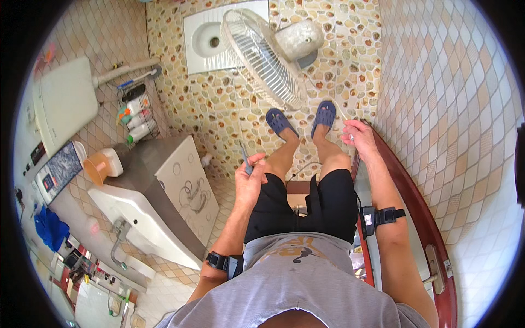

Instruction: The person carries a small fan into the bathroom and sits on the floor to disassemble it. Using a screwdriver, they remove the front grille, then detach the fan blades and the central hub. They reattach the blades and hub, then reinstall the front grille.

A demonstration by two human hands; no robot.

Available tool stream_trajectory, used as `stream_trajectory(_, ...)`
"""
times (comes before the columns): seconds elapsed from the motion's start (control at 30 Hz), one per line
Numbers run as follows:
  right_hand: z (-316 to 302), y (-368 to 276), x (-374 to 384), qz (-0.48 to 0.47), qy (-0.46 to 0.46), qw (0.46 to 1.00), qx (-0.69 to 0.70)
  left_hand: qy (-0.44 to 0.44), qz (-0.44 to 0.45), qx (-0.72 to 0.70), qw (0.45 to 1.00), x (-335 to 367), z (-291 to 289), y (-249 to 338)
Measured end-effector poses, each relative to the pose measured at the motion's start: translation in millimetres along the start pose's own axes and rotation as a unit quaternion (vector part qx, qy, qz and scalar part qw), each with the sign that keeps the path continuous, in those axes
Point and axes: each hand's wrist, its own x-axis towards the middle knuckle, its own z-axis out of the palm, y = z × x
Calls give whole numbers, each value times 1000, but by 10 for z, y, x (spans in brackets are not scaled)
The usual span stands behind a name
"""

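Note:
In my left hand is a slim grey tool shaped like a screwdriver, its thin end pointing away from me. The fingers are closed round its thicker part. My right hand is held out by the door's edge with its fingers curled together. A small pale, shiny bit shows at these fingers, too small to name. A thin pale cord runs from near the fan toward the fingertips; whether they grip it is unclear. Beyond both hands stands a white fan with a round wire cage and a dusty motor housing.
A squat toilet is set in the pebble-patterned floor behind the fan. At left are a sink, a cabinet, a bottle rack and a cistern. A red-framed door stands along my right side.

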Motion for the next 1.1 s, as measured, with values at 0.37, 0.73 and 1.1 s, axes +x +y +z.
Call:
stream_trajectory(0.37, -140, 207, 19, 14, -25, 992, -120, 34, -120, 46, 991, -271, 100, -734)
stream_trajectory(0.73, -85, 11, 53, -94, -95, 988, -75, -40, 0, 40, 998, 274, 906, -635)
stream_trajectory(1.1, -219, -439, 1146, -230, -12, 972, 51, 73, 188, 77, 976, 1214, 478, -690)
